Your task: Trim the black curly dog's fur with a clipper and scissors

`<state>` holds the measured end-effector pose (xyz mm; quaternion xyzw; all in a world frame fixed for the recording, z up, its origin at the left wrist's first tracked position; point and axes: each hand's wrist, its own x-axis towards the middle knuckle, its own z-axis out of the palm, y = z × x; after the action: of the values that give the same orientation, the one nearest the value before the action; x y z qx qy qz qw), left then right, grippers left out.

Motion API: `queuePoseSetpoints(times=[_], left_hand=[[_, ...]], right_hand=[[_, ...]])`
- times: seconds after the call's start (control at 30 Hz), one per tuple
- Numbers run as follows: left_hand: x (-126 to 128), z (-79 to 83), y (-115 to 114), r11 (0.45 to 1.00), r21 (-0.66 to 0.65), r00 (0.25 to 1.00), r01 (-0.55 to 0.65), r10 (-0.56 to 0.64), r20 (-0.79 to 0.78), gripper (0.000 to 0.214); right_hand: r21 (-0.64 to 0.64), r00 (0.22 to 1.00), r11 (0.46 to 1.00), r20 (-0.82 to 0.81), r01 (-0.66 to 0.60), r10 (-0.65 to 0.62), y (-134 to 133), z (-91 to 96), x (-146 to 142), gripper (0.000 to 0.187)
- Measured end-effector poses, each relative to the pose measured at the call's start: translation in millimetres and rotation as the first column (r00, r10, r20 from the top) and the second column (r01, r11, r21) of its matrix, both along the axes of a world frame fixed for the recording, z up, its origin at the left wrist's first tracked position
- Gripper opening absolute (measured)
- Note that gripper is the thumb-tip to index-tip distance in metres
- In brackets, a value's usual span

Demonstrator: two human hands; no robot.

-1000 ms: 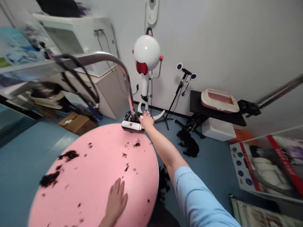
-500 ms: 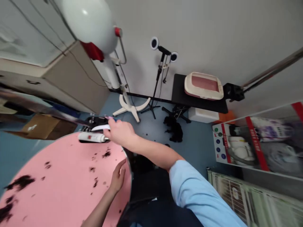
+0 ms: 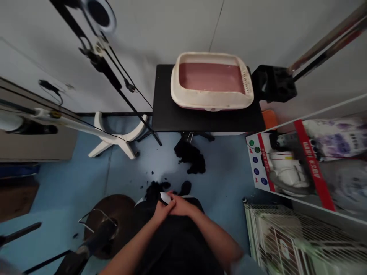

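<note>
Both hands are together over my lap, low in the middle of the view. Between them is a small rounded white object with a black edge (image 3: 165, 198), mostly covered by fingers, so its exact kind is unclear. My left hand (image 3: 161, 211) is closed around its lower side. My right hand (image 3: 182, 205) meets it from the right, fingers closed against the object and the left hand. Black hair clumps (image 3: 155, 190) lie on the floor just beyond my knees.
A cream litter tray (image 3: 212, 100) rests on a black table (image 3: 163, 114) ahead. Under its front edge is a black furry shape (image 3: 190, 156). A round brown stool seat (image 3: 120, 208) is at left, a white stand base (image 3: 117, 139) beyond. Shelves (image 3: 286, 168) and wire cages (image 3: 275, 229) line the right.
My view has turned right, and the pink table has left it. My right hand has drawn back from the tools at the table's edge to my lap, where my left hand joins it.
</note>
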<state>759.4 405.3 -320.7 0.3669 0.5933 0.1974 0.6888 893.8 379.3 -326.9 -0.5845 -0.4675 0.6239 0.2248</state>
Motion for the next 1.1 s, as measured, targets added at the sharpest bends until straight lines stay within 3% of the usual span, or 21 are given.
queuePoseSetpoints(times=[0.07,0.17,0.27,0.33,0.43,0.53,0.6,0.67,0.83,0.97,1.1], left_hand=[[22.4,-48.0,20.0,1.000,0.024,0.999,-0.012,0.013,-0.043,0.045],[36.0,-121.2,53.3,0.994,0.082,0.984,0.075,-0.060,-0.165,0.040],[39.0,-191.8,79.5,0.956,0.104,0.948,0.274,-0.250,-0.198,0.033],[41.4,-232.3,91.4,0.922,0.106,0.921,0.371,-0.351,-0.171,0.029],[48.4,-274.3,107.3,0.886,0.157,0.898,0.437,-0.421,-0.126,0.021],[56.1,-292.0,127.2,0.823,0.275,0.867,0.497,-0.484,-0.118,0.016],[58.8,-294.5,140.6,0.809,0.324,0.868,0.491,-0.486,-0.102,0.015],[58.5,-293.4,150.2,0.833,0.344,0.895,0.433,-0.442,-0.055,0.014],[48.1,-283.0,150.9,0.913,0.297,0.958,0.280,-0.287,-0.020,0.016],[27.0,-264.4,130.3,0.971,0.132,0.979,0.199,-0.190,-0.074,0.020],[-4.8,-227.4,90.7,0.999,-0.039,0.986,0.028,-0.034,-0.161,0.031]], right_hand=[[-0.053,0.991,0.999,0.131,-0.011,0.018,27.3,-55.6,53.1,0.041],[-0.082,0.924,0.988,0.370,0.134,-0.095,73.7,-151.4,133.1,0.039],[-0.066,0.778,0.964,0.606,0.258,-0.167,115.8,-248.0,194.9,0.055],[-0.042,0.712,0.966,0.684,0.255,-0.159,138.8,-304.6,218.1,0.072],[0.010,0.680,0.986,0.723,0.165,-0.121,165.6,-371.3,227.1,0.084],[0.072,0.657,0.993,0.745,0.088,-0.113,182.6,-412.9,222.3,0.069],[0.111,0.633,0.991,0.763,0.075,-0.133,189.6,-426.7,220.9,0.061],[0.141,0.613,0.986,0.773,0.087,-0.164,194.5,-431.1,222.3,0.052],[0.158,0.616,0.961,0.741,0.225,-0.266,196.2,-412.4,224.5,0.017],[0.180,0.598,0.889,0.682,0.421,-0.421,175.9,-369.5,225.4,0.025],[0.239,0.533,0.782,0.615,0.576,-0.581,127.1,-295.0,236.0,0.028]])
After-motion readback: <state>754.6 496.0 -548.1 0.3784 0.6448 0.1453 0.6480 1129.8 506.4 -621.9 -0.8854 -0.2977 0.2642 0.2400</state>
